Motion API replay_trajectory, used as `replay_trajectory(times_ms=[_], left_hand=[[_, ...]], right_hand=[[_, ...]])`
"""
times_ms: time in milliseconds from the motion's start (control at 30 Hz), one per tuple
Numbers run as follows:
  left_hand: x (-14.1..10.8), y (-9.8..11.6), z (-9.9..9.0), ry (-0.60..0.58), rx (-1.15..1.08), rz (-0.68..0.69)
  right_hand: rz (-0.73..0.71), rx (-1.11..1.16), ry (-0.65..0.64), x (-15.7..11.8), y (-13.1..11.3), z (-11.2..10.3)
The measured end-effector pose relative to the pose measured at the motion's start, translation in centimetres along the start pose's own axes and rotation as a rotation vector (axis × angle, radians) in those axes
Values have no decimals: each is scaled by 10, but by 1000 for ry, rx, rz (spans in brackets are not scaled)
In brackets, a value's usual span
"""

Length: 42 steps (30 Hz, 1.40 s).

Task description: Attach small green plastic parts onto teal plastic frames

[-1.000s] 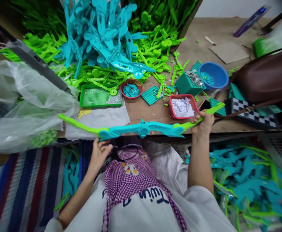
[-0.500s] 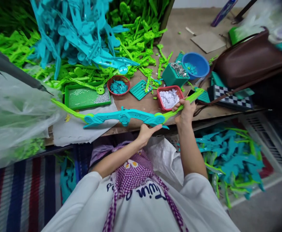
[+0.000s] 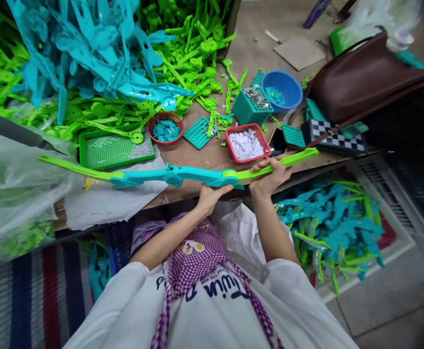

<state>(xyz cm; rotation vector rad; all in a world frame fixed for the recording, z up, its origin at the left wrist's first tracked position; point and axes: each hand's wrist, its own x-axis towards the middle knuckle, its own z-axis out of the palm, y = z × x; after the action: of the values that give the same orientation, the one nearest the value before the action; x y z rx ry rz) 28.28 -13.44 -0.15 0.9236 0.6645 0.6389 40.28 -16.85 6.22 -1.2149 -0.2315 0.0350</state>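
Observation:
A toy bow [image 3: 197, 176] with a turquoise middle and a lime-green limb at each end stretches across in front of me, over the table's front edge. My left hand [image 3: 212, 198] grips the right part of its turquoise middle from below, thumb along the side. My right hand [image 3: 273, 175] is wrapped round the right green limb. Behind the bow stand a red basket of white pieces [image 3: 247, 144], a round red basket of turquoise pieces [image 3: 165, 130] and a green tray [image 3: 115, 149] with small silvery parts.
Turquoise and green parts [image 3: 99, 53] are heaped at the back left. A green box of metal parts [image 3: 253, 106], a blue bowl [image 3: 284, 89] and a brown bag [image 3: 364, 80] stand right. A power-driver-like tool [image 3: 15, 130] hangs left. A crate [image 3: 397, 247] of bows sits low right.
The bow has tilted, so its front face shows less, and the right limb reaches out straighter. My right hand has shifted along with it. The view has swung slightly right.

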Motion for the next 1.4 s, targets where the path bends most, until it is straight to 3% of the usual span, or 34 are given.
replay_trajectory(times_ms=[67,167,233,300,367,433,500,567,667,833,900,967,1000,1033,1133,1200,1300,1400], left_hand=[[-2,0,-15,-85,96,-39],[-30,15,-51,-251,388,-116],[-57,36,-80,-313,626,59],[-77,65,-108,-136,894,390],[-78,93,-134,86,1163,590],[-63,115,-156,145,1387,613],[-45,126,-172,61,1526,566],[-31,129,-182,-7,1585,539],[-26,125,-189,-18,1593,547],[-26,122,-191,-7,1573,550],[-26,122,-192,2,1560,554],[-26,122,-193,1,1546,567],[-26,121,-194,0,1540,579],[-27,120,-194,2,1535,593],[-30,117,-195,20,1535,614],[-30,115,-196,26,1540,613],[-27,116,-197,32,1558,626],[-23,120,-196,35,1601,631]], right_hand=[[-100,-81,4,-4,11,-2],[-215,-173,-3,-4,26,-7],[-201,-153,-16,-2,34,-12],[-129,-97,-46,-1,40,-16],[-42,-43,-91,-3,44,-17],[30,2,-143,-8,47,-13],[65,40,-185,-13,48,-7],[82,40,-217,-15,49,-2],[137,-5,-260,-9,54,0],[233,-167,-347,-7,57,-28],[113,-363,-221,-23,50,-46],[-118,-558,-90,-47,41,-57],[-239,-634,-120,-60,37,-57],[-341,-700,-230,-71,33,-53],[-510,-843,-825,-84,35,-23],[-544,-916,-1098,-78,43,3],[-566,-1000,-1244,-64,55,29],[-615,-985,-1214,-64,53,32]])
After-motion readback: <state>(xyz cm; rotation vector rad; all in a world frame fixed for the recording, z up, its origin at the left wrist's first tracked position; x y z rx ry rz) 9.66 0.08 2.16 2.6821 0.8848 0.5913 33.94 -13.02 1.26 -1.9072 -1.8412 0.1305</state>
